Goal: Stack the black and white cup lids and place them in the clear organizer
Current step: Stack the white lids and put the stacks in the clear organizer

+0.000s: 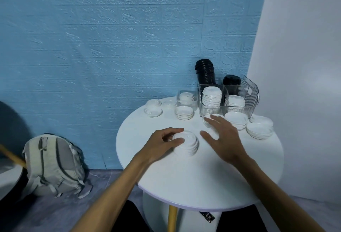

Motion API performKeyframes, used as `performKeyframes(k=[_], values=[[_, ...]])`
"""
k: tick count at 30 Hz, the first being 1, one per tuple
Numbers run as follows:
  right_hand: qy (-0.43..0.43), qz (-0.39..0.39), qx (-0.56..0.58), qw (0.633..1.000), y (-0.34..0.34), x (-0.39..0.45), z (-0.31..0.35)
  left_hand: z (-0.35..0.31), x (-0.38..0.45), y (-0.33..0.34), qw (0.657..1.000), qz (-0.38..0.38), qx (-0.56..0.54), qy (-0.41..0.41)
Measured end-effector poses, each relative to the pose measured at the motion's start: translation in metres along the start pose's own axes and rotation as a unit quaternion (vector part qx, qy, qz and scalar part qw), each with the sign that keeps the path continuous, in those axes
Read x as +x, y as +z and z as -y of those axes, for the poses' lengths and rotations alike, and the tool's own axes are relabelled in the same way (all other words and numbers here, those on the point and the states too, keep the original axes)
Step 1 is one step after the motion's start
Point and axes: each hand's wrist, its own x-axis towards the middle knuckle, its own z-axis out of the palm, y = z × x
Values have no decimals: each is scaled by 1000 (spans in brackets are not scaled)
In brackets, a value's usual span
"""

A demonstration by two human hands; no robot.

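A short stack of white lids (188,144) stands dome up in the middle of the round white table (184,183). My left hand (164,143) holds this stack from the left, fingers and thumb curled round its top. My right hand (221,135) hovers with straight spread fingers, its fingertips over a single white lid (207,119) lying in front of the clear organizer (247,93). The organizer holds two black lid stacks (205,73) at the back and two white stacks (211,96) in front.
More white lid piles lie right of my right hand (237,119) (259,130) and at the table's back left (184,112) (152,111). A small clear box (187,99) holds a lid. A grey backpack (53,165) sits on the floor to the left.
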Motion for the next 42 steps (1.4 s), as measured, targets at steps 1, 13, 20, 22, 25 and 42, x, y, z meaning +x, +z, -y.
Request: performKeyframes(k=[1,13,20,22,25,42], values=[[27,-7,-27,999,-4,1,-4,0,0,0,1000,0,1,0],[170,149,-119,967,-9,1,-15,2,2,0,1000,-1,-7,2],[181,151,-63,970,-6,-1,-10,4,2,1,1000,-3,-7,7],[175,131,-64,974,-7,-1,-9,4,3,1,1000,-2,-5,6],[176,99,-2,979,-13,-1,-5,4,3,0,1000,-1,-8,6],[163,25,-33,986,-22,4,-1,0,1,1,1000,0,-16,10]])
